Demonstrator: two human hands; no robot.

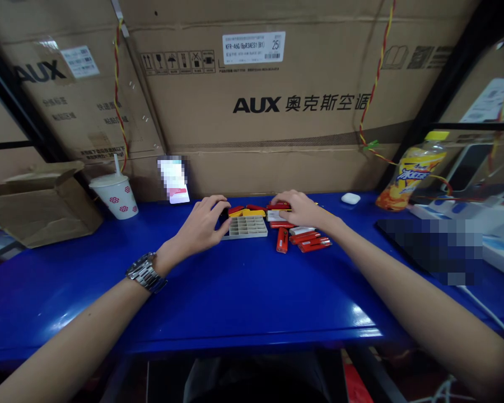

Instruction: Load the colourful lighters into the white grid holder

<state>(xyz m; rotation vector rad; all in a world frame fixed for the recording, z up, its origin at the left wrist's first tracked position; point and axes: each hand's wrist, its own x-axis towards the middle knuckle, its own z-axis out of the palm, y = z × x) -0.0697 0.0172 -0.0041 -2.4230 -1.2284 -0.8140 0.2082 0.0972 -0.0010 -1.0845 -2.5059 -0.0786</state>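
Observation:
A pale grey tray (258,234) divided into small compartments lies on the blue table. At its left side is my left hand (204,222), thumb and fingers apart, the thumb against the tray's edge; something dark sits partly hidden between them. My right hand (300,208) curls over lighters to the right of the tray. Its thumb lies on a white lighter (272,215), and the fingertips reach a red lighter (279,205) behind it. Several red lighters (282,239) lie loose below that hand. Yellow lighters (253,212) and red ones rest along the tray's back edge.
A lit phone (174,179) leans on the large cardboard box (185,123) at the back. To the left stand a paper cup (120,196) with a straw and an open carton (46,207). A drink bottle (414,173), white earbud case (350,198) and dark tablet-like slab (432,246) are right.

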